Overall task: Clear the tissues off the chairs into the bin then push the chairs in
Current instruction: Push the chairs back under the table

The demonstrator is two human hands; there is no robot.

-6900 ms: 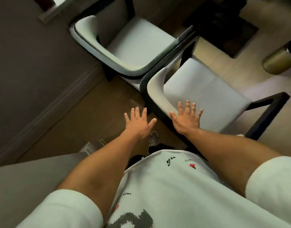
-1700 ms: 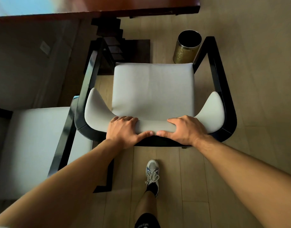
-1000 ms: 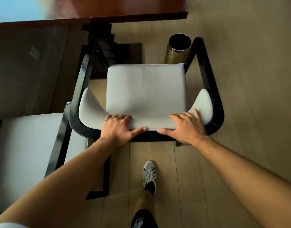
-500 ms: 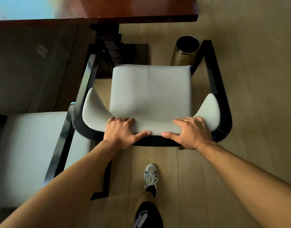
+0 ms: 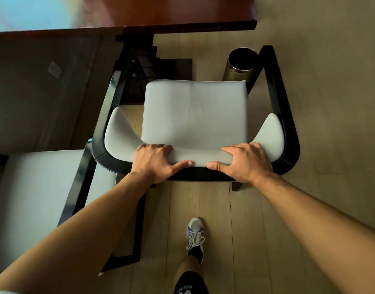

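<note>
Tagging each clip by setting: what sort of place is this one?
Probably a dining or meeting room indoors: a dark wooden table, two matching cushioned chairs, one facing the table and another beside it, a small metal bin and a wood-plank floor.

Grey-seat black-frame chair point(image 5: 194, 115) upright facing table; brass bin point(image 5: 238, 65) beside front-R leg.

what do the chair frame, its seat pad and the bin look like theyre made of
Chair frame: probably lacquered black wood, since it shows glossy highlights.
Seat pad: pale grey upholstery, matte and smooth with a faint centre seam; fabric or leatherette, hard to tell.
Bin: likely brass-toned metal, with a dull sheen and dark interior.
</note>
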